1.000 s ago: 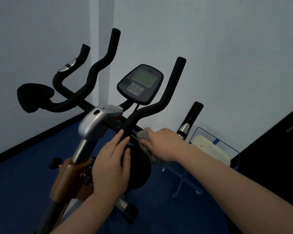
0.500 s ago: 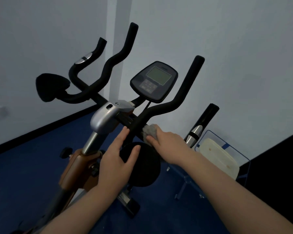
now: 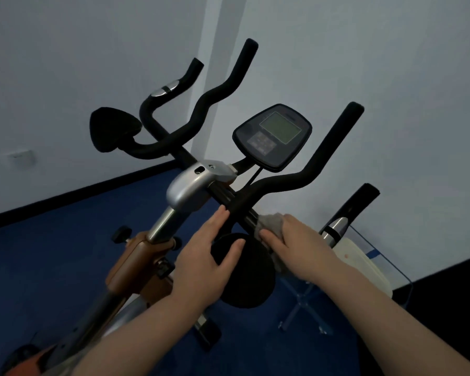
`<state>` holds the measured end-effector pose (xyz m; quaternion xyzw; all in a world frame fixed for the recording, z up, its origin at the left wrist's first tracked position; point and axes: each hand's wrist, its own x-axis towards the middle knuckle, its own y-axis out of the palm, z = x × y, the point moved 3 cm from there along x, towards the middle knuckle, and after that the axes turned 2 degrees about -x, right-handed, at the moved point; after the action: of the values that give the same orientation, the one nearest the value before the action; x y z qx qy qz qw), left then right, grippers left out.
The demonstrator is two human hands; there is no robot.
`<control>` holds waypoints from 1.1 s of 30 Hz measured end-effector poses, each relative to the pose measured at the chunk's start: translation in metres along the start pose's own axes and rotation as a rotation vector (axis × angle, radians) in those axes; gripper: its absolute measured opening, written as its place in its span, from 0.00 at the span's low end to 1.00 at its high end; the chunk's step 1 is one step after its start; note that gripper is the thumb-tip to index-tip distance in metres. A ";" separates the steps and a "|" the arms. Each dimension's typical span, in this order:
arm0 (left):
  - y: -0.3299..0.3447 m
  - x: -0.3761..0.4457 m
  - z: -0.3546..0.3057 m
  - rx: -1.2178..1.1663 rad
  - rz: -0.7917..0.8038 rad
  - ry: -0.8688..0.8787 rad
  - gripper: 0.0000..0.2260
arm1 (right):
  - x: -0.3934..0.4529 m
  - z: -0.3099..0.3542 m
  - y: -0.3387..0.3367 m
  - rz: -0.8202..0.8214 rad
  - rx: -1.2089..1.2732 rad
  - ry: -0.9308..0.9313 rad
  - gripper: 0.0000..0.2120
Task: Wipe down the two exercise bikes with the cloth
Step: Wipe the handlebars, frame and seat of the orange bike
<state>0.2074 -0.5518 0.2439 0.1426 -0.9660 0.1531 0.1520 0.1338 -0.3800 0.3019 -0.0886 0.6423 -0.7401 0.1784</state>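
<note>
Exercise bike (image 3: 190, 185) fills frame centre, handlebar (image 3: 282, 183) upper middle. Round black pad (image 3: 244, 270) is steadied by left hand (image 3: 209, 256), fingers straight. Grey cloth (image 3: 272, 222) (bunched, centre right) is gripped by right hand (image 3: 296, 245) against the crossbar; firm strokes along the bar are advised.

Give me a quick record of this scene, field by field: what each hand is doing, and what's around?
place: room corner, blue floor, pale walls
bike: black handlebars, grey console above
right hand: presses a grey cloth against the bar
left hand: fingers straight, resting on a round black pad
beside: a clear rack at right holding a cream object
</note>
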 end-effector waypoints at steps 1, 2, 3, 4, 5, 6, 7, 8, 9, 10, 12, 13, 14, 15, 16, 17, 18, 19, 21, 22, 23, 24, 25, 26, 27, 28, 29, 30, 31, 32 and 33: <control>0.000 0.000 0.000 -0.004 -0.010 0.001 0.27 | 0.004 0.004 -0.002 -0.025 0.035 -0.036 0.17; 0.000 0.000 0.000 -0.004 -0.015 0.000 0.27 | 0.009 0.011 -0.001 -0.030 0.093 -0.090 0.15; 0.001 0.000 0.000 0.000 -0.015 -0.004 0.27 | 0.015 0.019 0.000 -0.029 0.166 -0.143 0.11; 0.001 0.000 0.000 0.004 -0.013 -0.009 0.28 | 0.019 0.026 0.000 -0.041 0.243 -0.154 0.08; 0.001 0.000 0.000 0.010 -0.010 -0.011 0.28 | 0.021 0.028 0.001 -0.072 0.303 -0.121 0.08; 0.000 0.000 0.000 0.020 -0.004 -0.011 0.29 | 0.021 0.026 0.002 -0.111 0.345 -0.061 0.12; 0.000 0.000 -0.001 0.033 0.002 -0.009 0.29 | 0.017 0.020 0.002 -0.152 0.378 -0.014 0.17; -0.001 0.000 -0.001 0.046 0.005 -0.008 0.29 | 0.011 0.013 0.003 -0.186 0.375 0.001 0.19; -0.001 0.001 -0.002 0.054 0.006 -0.008 0.29 | 0.005 0.007 0.005 -0.205 0.330 -0.005 0.20; -0.001 0.000 -0.002 0.058 0.007 -0.010 0.29 | 0.000 0.003 0.005 -0.200 0.258 -0.017 0.20; -0.001 0.000 -0.002 0.056 -0.001 -0.016 0.29 | 0.007 0.002 0.007 -0.125 0.111 -0.026 0.18; 0.000 0.000 -0.002 0.053 -0.002 -0.018 0.28 | 0.016 0.005 0.007 -0.069 0.069 -0.009 0.18; 0.001 0.000 -0.002 0.048 -0.003 -0.021 0.28 | 0.026 0.007 0.008 -0.018 0.074 0.018 0.20; 0.001 0.000 -0.001 0.042 -0.005 -0.024 0.27 | 0.034 0.011 0.007 0.023 0.116 0.037 0.21; 0.001 0.000 -0.002 0.038 -0.010 -0.026 0.27 | 0.037 0.014 0.005 0.047 0.161 0.040 0.21; 0.001 -0.001 -0.002 0.041 -0.014 -0.023 0.26 | 0.036 0.015 0.004 0.062 0.178 0.015 0.20; 0.000 -0.001 -0.003 0.052 -0.014 -0.024 0.26 | 0.030 0.013 0.003 0.077 0.162 -0.028 0.18; 0.000 -0.001 -0.003 0.067 -0.008 -0.029 0.26 | 0.022 0.008 0.002 0.096 0.135 -0.068 0.16; -0.002 0.000 -0.007 0.101 -0.009 -0.034 0.26 | 0.007 -0.002 0.002 0.157 0.092 -0.118 0.15; -0.003 0.001 -0.010 0.124 -0.019 -0.030 0.26 | 0.008 -0.005 0.001 0.191 0.083 -0.131 0.16; -0.004 0.002 -0.013 0.161 -0.026 -0.023 0.25 | 0.014 -0.004 0.001 0.218 0.067 -0.142 0.17; -0.004 0.003 -0.018 0.215 -0.030 -0.010 0.25 | 0.021 0.001 0.000 0.231 0.051 -0.151 0.17; -0.004 0.004 -0.022 0.278 -0.034 0.004 0.23 | 0.028 0.006 -0.002 0.239 0.069 -0.145 0.18; -0.002 0.004 -0.027 0.335 -0.042 0.012 0.22 | 0.033 0.011 -0.003 0.232 0.123 -0.135 0.19; -0.001 0.003 -0.031 0.384 -0.063 0.016 0.20 | 0.034 0.014 -0.003 0.215 0.179 -0.130 0.19; 0.001 0.002 -0.037 0.437 -0.096 0.028 0.17 | 0.031 0.013 -0.002 0.195 0.196 -0.147 0.18; 0.005 0.001 -0.044 0.501 -0.135 0.052 0.13 | 0.025 0.011 -0.001 0.182 0.162 -0.181 0.17; 0.012 0.000 -0.051 0.567 -0.169 0.075 0.09 | 0.019 0.005 0.000 0.185 0.105 -0.216 0.16; 0.020 0.001 -0.057 0.625 -0.193 0.088 0.06 | 0.014 -0.001 0.000 0.201 0.049 -0.243 0.15; 0.027 0.002 -0.061 0.672 -0.211 0.085 0.04 | 0.013 -0.007 -0.001 0.224 0.008 -0.260 0.15; 0.033 0.004 -0.065 0.707 -0.231 0.066 0.03 | 0.016 -0.010 -0.002 0.252 -0.008 -0.264 0.16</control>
<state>0.2093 -0.5005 0.2955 0.2894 -0.8255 0.4637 0.1408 0.1149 -0.3769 0.3007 -0.1045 0.6225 -0.6912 0.3520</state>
